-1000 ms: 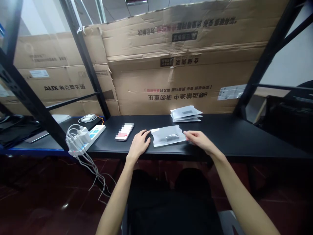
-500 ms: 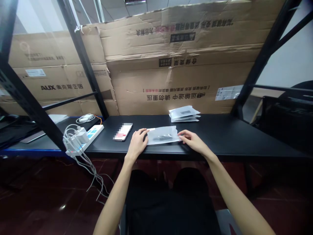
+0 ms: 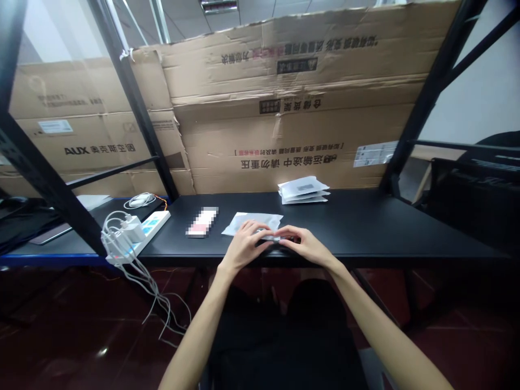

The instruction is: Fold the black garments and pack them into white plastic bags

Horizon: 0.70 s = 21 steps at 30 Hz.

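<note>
A translucent white pouch [image 3: 264, 218] lies at a slant on the black desk in front of me. My left hand [image 3: 248, 244] reaches across its near side, with finger and thumb closed towards its right-hand corner. At that same corner my right hand [image 3: 303, 244] pinches the pouch's edge, and the fingertips of both hands almost meet. My hands cover the near part of the pouch and most of the dark item inside it. Behind it, a small stack of similar white pouches [image 3: 304, 187] rests near the cardboard.
To the left lies a phone [image 3: 202, 222]. A power strip [image 3: 152, 230] with white chargers and hanging cables [image 3: 150, 290] stands at the desk's left end. Tall cardboard [image 3: 227, 124] backs the black desk [image 3: 357, 225], between dark metal posts [image 3: 418, 114].
My left hand has slid right across the pouch to its right-hand corner, and my right hand has shifted slightly left. The pouch has turned and moved left.
</note>
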{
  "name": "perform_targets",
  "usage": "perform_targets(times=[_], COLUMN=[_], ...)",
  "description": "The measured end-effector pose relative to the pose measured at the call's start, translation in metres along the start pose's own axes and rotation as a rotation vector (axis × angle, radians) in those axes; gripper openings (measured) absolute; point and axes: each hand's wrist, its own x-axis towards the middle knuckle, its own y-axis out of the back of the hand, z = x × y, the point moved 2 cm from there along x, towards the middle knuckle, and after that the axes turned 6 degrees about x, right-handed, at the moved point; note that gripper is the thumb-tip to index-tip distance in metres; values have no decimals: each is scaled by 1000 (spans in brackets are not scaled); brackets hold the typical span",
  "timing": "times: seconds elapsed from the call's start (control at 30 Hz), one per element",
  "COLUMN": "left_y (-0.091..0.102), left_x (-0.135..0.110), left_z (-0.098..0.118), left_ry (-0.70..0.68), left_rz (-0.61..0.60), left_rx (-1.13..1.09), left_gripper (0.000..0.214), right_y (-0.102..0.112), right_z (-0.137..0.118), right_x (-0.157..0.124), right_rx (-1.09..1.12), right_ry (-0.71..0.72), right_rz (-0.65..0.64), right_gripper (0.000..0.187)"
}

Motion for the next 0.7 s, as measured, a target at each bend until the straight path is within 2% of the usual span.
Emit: perform_targets(times=[0.13,0.33,0.57,0.7], left_y=[-6,-5,-8,-9], left_x=[1,-1,-1,-1], left_z=[5,6,6,6], left_ry=[0,-54,-192,-218], left_rz=[-23,6,181,208], left_rx=[31,70,108,119], left_gripper=[30,28,11,7], right_y=[-4,-4,-3,-4], right_z=[-3,-9,-7,-5], right_x=[-2,-4,-3,-3], right_rx=[-15,-35,-66,-94], right_ry=[13,9,15,29], right_rz=[14,-3,9,19], right_gripper=[29,28,35,33])
